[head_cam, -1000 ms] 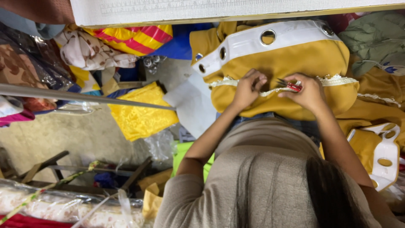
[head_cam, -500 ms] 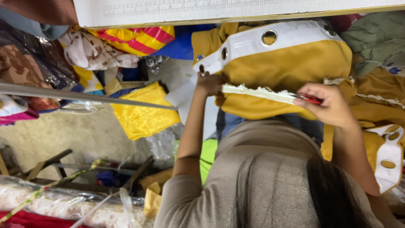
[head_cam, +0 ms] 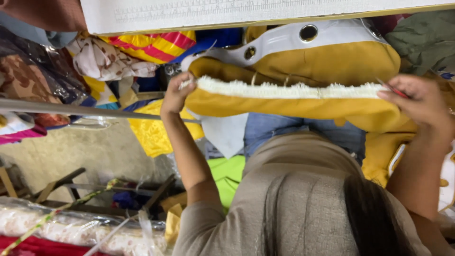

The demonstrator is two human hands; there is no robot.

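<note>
In the head view the hands are now spread far wider than half a second ago. The left hand (head_cam: 176,92) pinches one end of the white fringe trim (head_cam: 289,89), and the right hand (head_cam: 419,102) grips the other end together with a small red tool (head_cam: 391,88). The trim runs taut along the fold of the yellow curtain (head_cam: 303,106), below the white ruler board (head_cam: 237,12).

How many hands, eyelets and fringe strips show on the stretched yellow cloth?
Hands, left hand and right hand: 2
Round metal eyelets in the white fabric band: 2
White fluffy fringe strip: 1
Total: 5
</note>
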